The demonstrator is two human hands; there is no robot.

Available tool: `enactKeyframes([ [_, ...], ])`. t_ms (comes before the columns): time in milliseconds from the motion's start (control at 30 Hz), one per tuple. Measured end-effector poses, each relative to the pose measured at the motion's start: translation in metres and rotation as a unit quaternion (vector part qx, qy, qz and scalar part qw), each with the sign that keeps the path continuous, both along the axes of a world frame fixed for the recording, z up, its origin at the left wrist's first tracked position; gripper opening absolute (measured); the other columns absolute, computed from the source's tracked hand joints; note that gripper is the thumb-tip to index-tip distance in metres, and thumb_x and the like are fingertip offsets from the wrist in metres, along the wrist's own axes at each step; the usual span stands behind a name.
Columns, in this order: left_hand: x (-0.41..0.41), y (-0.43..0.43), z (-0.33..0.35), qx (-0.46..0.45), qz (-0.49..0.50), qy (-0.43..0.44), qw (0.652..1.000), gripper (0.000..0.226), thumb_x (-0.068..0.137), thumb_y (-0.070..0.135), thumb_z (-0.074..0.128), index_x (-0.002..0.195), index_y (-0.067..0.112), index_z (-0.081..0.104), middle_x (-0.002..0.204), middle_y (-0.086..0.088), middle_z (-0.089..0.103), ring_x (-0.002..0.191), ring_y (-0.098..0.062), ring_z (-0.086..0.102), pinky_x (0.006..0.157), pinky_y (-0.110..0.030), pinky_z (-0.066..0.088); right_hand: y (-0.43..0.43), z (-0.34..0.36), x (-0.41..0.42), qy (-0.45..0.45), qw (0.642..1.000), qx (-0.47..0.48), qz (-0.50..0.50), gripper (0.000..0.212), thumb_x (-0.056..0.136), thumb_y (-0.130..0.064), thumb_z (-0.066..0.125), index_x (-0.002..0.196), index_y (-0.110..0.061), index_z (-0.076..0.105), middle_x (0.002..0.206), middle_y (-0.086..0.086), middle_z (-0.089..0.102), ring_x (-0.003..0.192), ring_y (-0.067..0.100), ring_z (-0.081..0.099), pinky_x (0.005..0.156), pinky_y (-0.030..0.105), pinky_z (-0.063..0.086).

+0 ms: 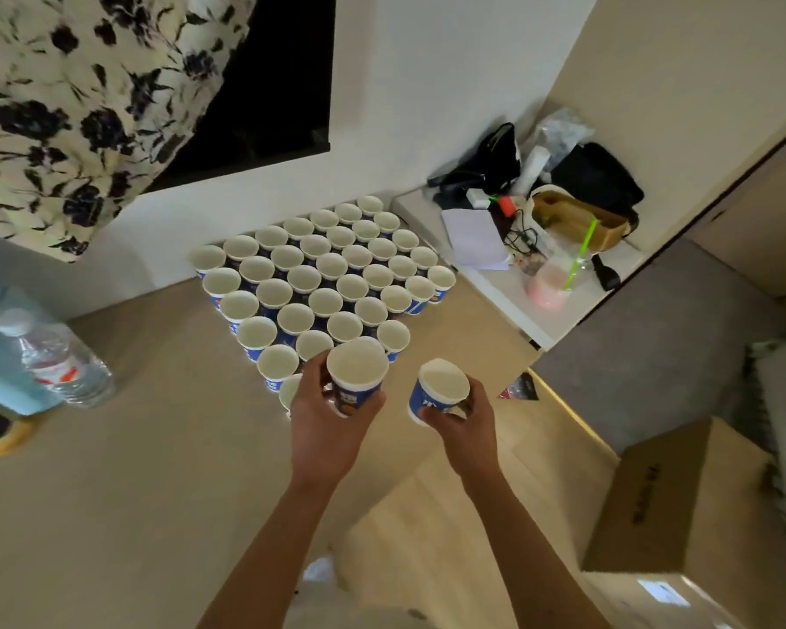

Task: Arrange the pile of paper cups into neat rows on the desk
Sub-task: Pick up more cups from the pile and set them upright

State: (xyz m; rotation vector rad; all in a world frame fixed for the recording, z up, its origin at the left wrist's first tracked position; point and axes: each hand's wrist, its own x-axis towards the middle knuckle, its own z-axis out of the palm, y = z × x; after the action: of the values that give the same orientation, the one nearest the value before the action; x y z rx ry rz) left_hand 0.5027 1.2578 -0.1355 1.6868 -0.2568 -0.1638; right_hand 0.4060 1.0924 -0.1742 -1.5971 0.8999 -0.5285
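**A:** How are the hands set?

**B:** Both forearms reach forward over the beige wooden desk (155, 447). The left hand (323, 415) has its fingers and thumb clamped round the lower wall of a blue-printed white paper cup (357, 372). It holds the cup mouth up at the near side of the block of paper cups (325, 283). The right hand (466, 424) pinches a second paper cup (441, 392) near its base, slightly tilted. That cup is in the air to the right of the first, and the two are apart.

**A:** What about edges and room?

**B:** The block's far row runs along the white wall (246, 206). Its right end lies near the desk's right edge, beside a cluttered white side table (509, 301). Bare desk opens in front of the block and to its left, up to a clear plastic water bottle (55, 360). A brown cardboard box (681, 492) sits off the desk, low on the right.

**A:** And the counts?

**B:** There are five full rows of seven cups standing upright, rims close together. A sixth, nearer row is begun, with two of its cups showing. The left hand and its cup cover the stretch between those two, so I cannot tell what stands there. There are two held cups, one in each hand, plus one bottle and one box.
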Motion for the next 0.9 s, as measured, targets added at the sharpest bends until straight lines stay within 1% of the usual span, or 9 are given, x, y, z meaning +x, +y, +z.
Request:
enactKeyframes([
  [100,0.007,-0.018,0.001,0.003,0.008,0.006,1.0,0.065,0.069,0.014,0.091,0.123,0.024,0.057,0.113,0.011,0.067,0.098,0.002,0.064,0.079,-0.011,0.052,-0.031,-0.007,0.025,0.002,1.0,-0.001,0.008,0.066,0.068,-0.003,0.088,0.124,-0.018,0.057,0.118,-0.006,0.066,0.106,0.009,0.063,0.075,0.016,0.051],
  [200,0.011,-0.037,-0.002,0.018,0.026,0.01,0.999,0.068,0.067,0.017,0.092,0.125,0.024,0.057,0.113,0.012,0.067,0.099,0.002,0.064,0.079,-0.009,0.05,-0.063,-0.017,0.05,0.007,0.999,-0.009,0.032,0.066,0.063,-0.012,0.087,0.121,-0.018,0.057,0.117,-0.005,0.066,0.104,0.014,0.064,0.075,0.016,0.049],
  [300,0.013,-0.056,-0.002,0.032,0.057,0.009,0.998,0.068,0.066,0.026,0.092,0.123,0.031,0.056,0.111,0.016,0.068,0.099,0.0,0.066,0.077,-0.01,0.05,-0.095,-0.03,0.072,0.017,0.998,-0.014,0.054,0.062,0.067,-0.004,0.087,0.119,-0.015,0.057,0.117,0.001,0.065,0.102,0.017,0.063,0.071,0.011,0.049],
  [433,0.017,-0.099,-0.003,0.051,0.116,0.001,0.992,0.065,0.067,0.025,0.093,0.118,0.038,0.054,0.109,0.028,0.065,0.097,0.0,0.064,0.077,-0.01,0.048,-0.147,-0.051,0.106,0.035,0.992,-0.004,0.119,0.059,0.068,0.0,0.085,0.118,-0.012,0.056,0.112,0.0,0.064,0.097,0.013,0.061,0.067,0.007,0.047],
  [500,0.019,-0.119,-0.004,0.063,0.151,-0.002,0.986,0.066,0.067,0.024,0.093,0.119,0.038,0.055,0.109,0.029,0.065,0.097,-0.001,0.064,0.078,-0.011,0.049,-0.169,-0.063,0.118,0.043,0.988,-0.006,0.147,0.055,0.07,0.002,0.083,0.116,-0.016,0.057,0.109,-0.003,0.064,0.097,0.013,0.062,0.066,0.007,0.047],
  [600,0.016,-0.149,-0.008,0.085,0.192,-0.004,0.978,0.066,0.067,0.023,0.092,0.122,0.032,0.056,0.109,0.027,0.065,0.098,0.0,0.063,0.078,-0.01,0.049,-0.2,-0.084,0.13,0.064,0.979,0.002,0.192,0.055,0.07,0.002,0.083,0.115,-0.015,0.057,0.106,-0.007,0.064,0.095,0.008,0.062,0.066,0.008,0.048],
  [700,0.012,-0.174,-0.01,0.096,0.224,-0.008,0.97,0.069,0.067,0.021,0.093,0.125,0.024,0.057,0.11,0.027,0.064,0.097,0.007,0.061,0.076,-0.007,0.047,-0.218,-0.1,0.139,0.071,0.97,0.004,0.234,0.059,0.07,0.0,0.083,0.119,-0.016,0.055,0.106,-0.011,0.064,0.095,0.001,0.064,0.07,0.013,0.051],
  [800,0.008,-0.192,-0.012,0.101,0.254,-0.012,0.962,0.069,0.066,0.019,0.093,0.125,0.022,0.057,0.107,0.031,0.063,0.096,0.009,0.061,0.076,-0.005,0.046,-0.227,-0.112,0.144,0.07,0.962,0.006,0.265,0.062,0.071,0.0,0.082,0.123,-0.019,0.054,0.103,-0.017,0.064,0.087,-0.01,0.063,0.076,0.019,0.052],
  [900,0.004,-0.205,-0.013,0.112,0.271,-0.013,0.956,0.07,0.064,0.028,0.091,0.125,0.024,0.057,0.11,0.03,0.063,0.1,0.002,0.063,0.08,-0.017,0.053,-0.231,-0.122,0.151,0.078,0.954,-0.001,0.291,0.06,0.069,-0.006,0.083,0.118,-0.025,0.053,0.099,-0.02,0.065,0.089,-0.01,0.062,0.082,0.031,0.055],
])
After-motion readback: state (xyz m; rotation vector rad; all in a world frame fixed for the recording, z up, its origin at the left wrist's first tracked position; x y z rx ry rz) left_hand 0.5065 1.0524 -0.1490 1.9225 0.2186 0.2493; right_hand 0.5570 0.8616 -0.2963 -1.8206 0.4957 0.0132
